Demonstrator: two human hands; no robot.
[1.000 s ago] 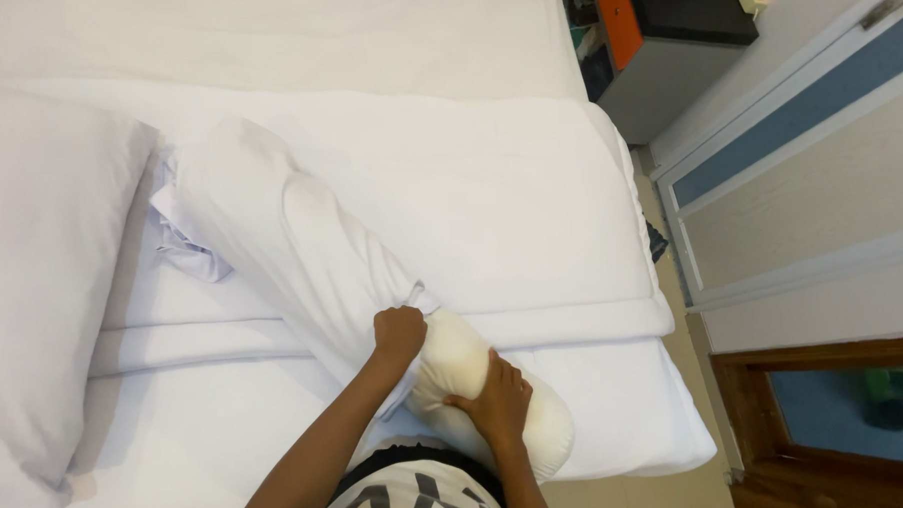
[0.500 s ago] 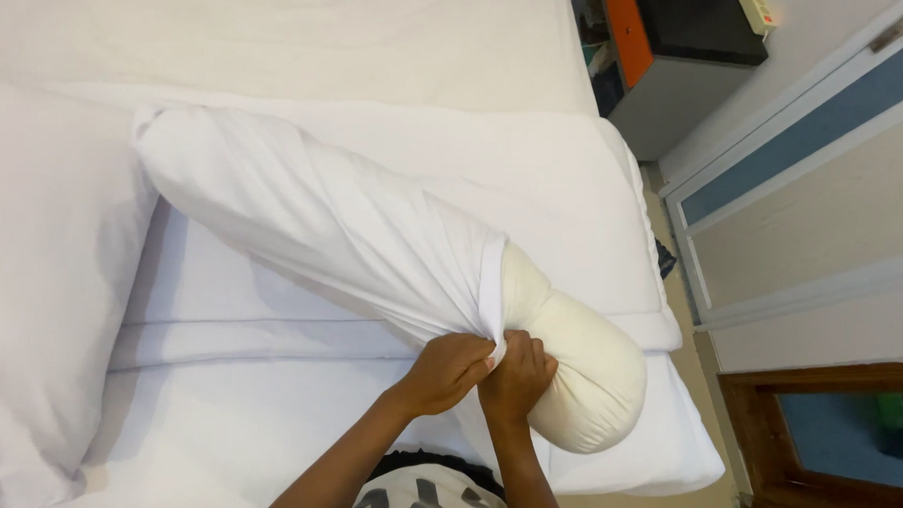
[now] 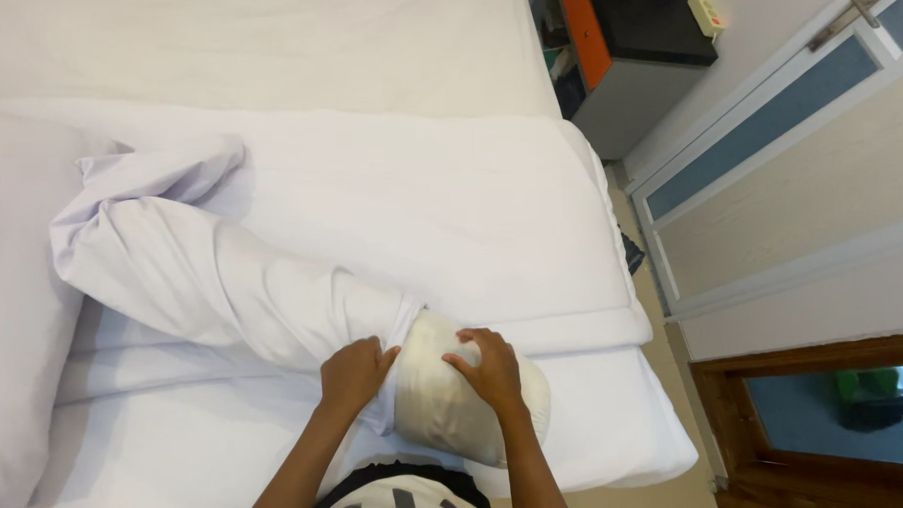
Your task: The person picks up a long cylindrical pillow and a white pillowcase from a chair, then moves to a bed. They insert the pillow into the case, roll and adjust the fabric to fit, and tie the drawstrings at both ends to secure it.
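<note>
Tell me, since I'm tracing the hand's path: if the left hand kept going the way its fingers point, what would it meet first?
The left hand points up and rightward at the open edge of the white pillowcase, which it grips. Straight on, it would likely meet the bare cream pillow end first, though depth is unclear.

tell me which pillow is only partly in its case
The pillow under both hands: its cream end sticks out. The pillow at the left edge is fully covered.

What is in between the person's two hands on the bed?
In the head view, the bare cream end of the pillow lies between the left hand and right hand, beside the white pillowcase edge.
</note>
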